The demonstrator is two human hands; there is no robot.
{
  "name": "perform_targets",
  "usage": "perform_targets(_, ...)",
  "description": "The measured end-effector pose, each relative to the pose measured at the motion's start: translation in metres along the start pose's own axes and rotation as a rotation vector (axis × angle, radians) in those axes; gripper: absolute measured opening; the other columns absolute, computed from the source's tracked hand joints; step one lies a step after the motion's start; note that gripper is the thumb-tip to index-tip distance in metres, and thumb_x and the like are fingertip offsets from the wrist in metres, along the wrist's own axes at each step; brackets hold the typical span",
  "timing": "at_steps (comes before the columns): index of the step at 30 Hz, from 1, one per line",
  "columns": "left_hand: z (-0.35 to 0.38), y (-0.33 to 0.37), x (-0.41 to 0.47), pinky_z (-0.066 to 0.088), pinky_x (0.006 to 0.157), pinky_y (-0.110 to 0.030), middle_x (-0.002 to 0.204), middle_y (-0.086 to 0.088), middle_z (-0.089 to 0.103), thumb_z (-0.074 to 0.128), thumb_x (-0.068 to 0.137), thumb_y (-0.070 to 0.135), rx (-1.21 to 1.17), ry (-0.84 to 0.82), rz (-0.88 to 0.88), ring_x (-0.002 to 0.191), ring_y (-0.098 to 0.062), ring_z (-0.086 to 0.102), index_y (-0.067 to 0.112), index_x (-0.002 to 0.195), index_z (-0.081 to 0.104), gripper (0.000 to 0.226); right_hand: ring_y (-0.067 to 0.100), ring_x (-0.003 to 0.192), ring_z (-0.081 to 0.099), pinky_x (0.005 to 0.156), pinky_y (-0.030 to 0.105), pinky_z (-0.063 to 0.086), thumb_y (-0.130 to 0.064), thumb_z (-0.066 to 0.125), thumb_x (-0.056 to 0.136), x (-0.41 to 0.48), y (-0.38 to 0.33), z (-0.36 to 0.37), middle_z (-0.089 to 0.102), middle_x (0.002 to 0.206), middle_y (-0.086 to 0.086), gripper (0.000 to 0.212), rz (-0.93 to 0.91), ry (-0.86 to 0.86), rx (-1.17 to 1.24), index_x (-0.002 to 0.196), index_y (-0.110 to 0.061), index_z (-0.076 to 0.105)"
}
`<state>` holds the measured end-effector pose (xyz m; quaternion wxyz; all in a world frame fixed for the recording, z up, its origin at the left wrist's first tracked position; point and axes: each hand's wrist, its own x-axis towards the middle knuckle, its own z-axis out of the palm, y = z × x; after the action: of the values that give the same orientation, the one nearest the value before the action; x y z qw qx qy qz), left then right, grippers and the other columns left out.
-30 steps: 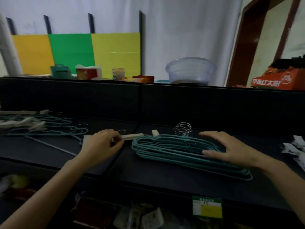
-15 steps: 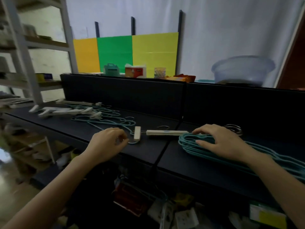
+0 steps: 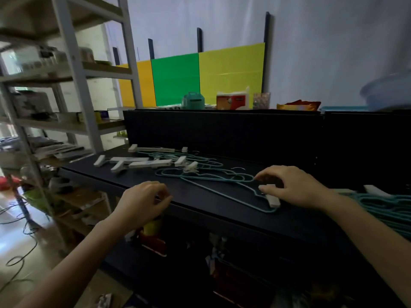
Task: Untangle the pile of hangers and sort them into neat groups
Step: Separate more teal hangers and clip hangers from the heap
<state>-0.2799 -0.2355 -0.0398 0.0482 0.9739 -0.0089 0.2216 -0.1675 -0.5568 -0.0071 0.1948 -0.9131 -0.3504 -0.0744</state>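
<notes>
A tangled pile of teal wire hangers and white clip hangers lies across the black shelf. One loose teal hanger stretches from the pile toward the front right. My right hand arches over its right end with fingers spread, fingertips on the wire and thumb beside a white clip. My left hand hovers curled at the shelf's front edge with nothing visible in it. A neat stack of teal hangers sits at the far right, partly behind my right forearm.
A black back panel walls the rear of the shelf, with a teal box, a red-and-white carton and a glass jar on top. A metal rack stands at left. Cables lie on the floor.
The view has swung left toward the tangled pile. My right hand left the teal stack and came to the loose hanger and clip. My left hand pulled back to the shelf edge.
</notes>
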Motion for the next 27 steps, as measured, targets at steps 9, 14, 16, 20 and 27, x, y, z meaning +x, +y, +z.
perform_targets(9,0.001,-0.084,0.011,0.041,0.061,-0.02,0.091,0.014,0.059,0.052,0.089,0.041,-0.002,0.023,-0.05,0.079,-0.003,0.05,0.027,0.096,0.062,0.018,0.007,0.102,0.057,0.093,0.035,0.048,-0.041,0.058,0.087,0.089,-0.063,0.035,0.062,0.113,-0.01,0.029,-0.02,-0.043,0.047,0.114,-0.031,0.058)
perform_targets(14,0.004,-0.116,0.025,0.046,0.066,-0.027,0.083,0.014,0.053,0.053,0.089,0.038,-0.03,0.072,-0.092,0.079,-0.006,0.051,0.025,0.096,0.062,0.018,0.01,0.103,0.057,0.089,0.036,0.049,-0.043,0.057,0.087,0.143,-0.088,0.052,0.061,0.113,-0.01,0.031,-0.083,-0.095,-0.032,0.115,-0.03,0.058)
perform_targets(16,0.004,-0.131,0.035,0.049,0.07,-0.031,0.085,0.012,0.054,0.052,0.089,0.039,-0.043,0.074,-0.104,0.081,-0.008,0.053,0.026,0.097,0.062,0.018,0.012,0.105,0.056,0.089,0.036,0.049,-0.044,0.055,0.087,0.169,-0.098,0.06,0.06,0.117,-0.008,0.035,-0.104,-0.108,-0.059,0.118,-0.028,0.057)
perform_targets(20,0.009,-0.161,0.065,0.048,0.068,-0.03,0.083,0.011,0.055,0.053,0.088,0.038,-0.062,0.118,-0.11,0.08,-0.009,0.053,0.027,0.093,0.062,0.014,0.017,0.113,0.052,0.093,0.039,0.047,-0.048,0.051,0.089,0.223,-0.116,0.08,0.054,0.128,-0.003,0.047,-0.136,-0.158,-0.125,0.128,-0.022,0.05)
perform_targets(27,0.022,-0.202,0.122,0.042,0.062,-0.024,0.074,0.02,0.049,0.056,0.088,0.035,-0.109,0.144,-0.076,0.073,-0.002,0.048,0.026,0.088,0.062,0.01,0.02,0.092,0.056,0.074,0.037,0.05,-0.053,0.046,0.09,0.277,-0.129,0.113,0.06,0.109,0.002,0.043,-0.21,-0.368,-0.311,0.115,-0.019,0.056)
